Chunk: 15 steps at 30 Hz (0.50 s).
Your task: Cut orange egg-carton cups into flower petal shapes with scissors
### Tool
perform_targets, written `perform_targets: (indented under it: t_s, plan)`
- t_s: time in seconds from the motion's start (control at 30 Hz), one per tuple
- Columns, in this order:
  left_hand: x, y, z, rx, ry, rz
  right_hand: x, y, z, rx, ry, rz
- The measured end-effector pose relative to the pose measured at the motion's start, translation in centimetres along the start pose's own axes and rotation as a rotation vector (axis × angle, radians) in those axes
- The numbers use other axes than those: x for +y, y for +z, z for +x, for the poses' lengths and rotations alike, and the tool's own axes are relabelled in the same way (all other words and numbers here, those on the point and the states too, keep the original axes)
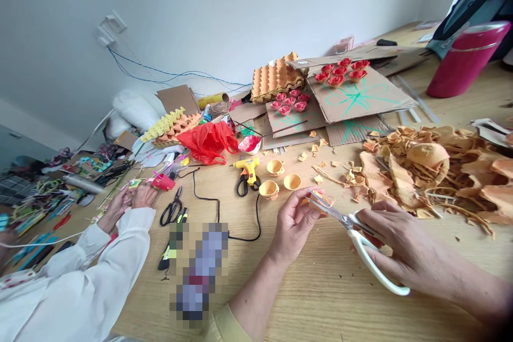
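Observation:
White-handled scissors [371, 262] are gripped in my right hand [404, 246], with fingers through the handles. Their blades lie across a small orange egg-carton piece [320, 200], which my left hand [294, 224] pinches between thumb and fingers. Part of that piece is hidden by the blades and fingers. Left of it, three orange carton cups [292, 181] stand on the wooden table [308, 294]. A yellow glue gun [247, 169] lies just beyond them, beside black-handled scissors [242, 186].
Torn carton scraps [385, 176] are heaped at the right, near a pink bottle [467, 61]. Red paper flowers [336, 80] sit on cardboard [356, 99] at the back. A red bag [210, 139] lies left of centre; a co-worker's hands [138, 197] work at the left.

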<state>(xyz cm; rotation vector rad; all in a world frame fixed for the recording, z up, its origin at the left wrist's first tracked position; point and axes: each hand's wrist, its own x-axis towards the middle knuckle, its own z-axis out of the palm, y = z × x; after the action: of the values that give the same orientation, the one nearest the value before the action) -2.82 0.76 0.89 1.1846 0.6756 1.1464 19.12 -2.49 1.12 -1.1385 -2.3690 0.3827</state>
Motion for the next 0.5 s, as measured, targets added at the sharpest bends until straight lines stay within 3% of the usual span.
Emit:
perform_targets:
  t_s: [0.3, 0.5]
  plan:
    - [0.51, 0.20, -0.01, 0.045, 0.025, -0.027, 0.25, 0.20, -0.30, 0.015, -0.034, -0.032]
    - [0.01, -0.25, -0.06, -0.004, -0.050, -0.126, 0.63, 0.46, -0.23, 0.000, -0.012, -0.041]
